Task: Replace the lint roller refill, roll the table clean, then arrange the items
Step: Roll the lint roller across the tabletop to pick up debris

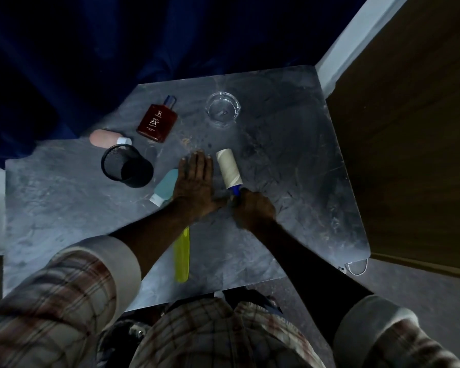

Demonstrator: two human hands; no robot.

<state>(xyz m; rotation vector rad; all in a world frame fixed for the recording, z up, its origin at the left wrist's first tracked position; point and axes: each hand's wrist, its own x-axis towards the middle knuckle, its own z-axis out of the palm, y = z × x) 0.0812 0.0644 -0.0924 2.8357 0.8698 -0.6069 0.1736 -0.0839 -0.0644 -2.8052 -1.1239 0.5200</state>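
**Q:** where's the roller right now? and what are the hands doing

**A:** I'm watching the head cam from my end, so this is all I get. The lint roller (230, 171) lies about mid-table (290, 160). Its cardboard-coloured tube points toward the far edge and the blue neck toward the near edge. The right hand (254, 208) is wrapped round the handle, fingers curled tight on it, so the handle itself is mostly hidden. The left hand (194, 179) lies flat on the top just left of the tube, fingers straight and close together, gripping nothing. Its thumb reaches toward the right hand, but it's too dark there for me to tell if they touch

**Q:** ok and the other stuff?

**A:** mostly on the left half:
- A teal tube (164, 187) with a white cap sits right against the outer side of the left hand.
- A black mesh cup (126, 166) is just left of that.
- A pink tube (108, 138) lies just beyond the cup, toward the far-left corner.
- A dark red perfume bottle (157, 120) sits nearer the far edge, label facing the camera.
- A glass ashtray (223, 108) is near the far edge, well apart from the roller, with something small inside I can't make out.
- A yellow-green flat stick (181, 257) runs from under the left forearm to the near edge
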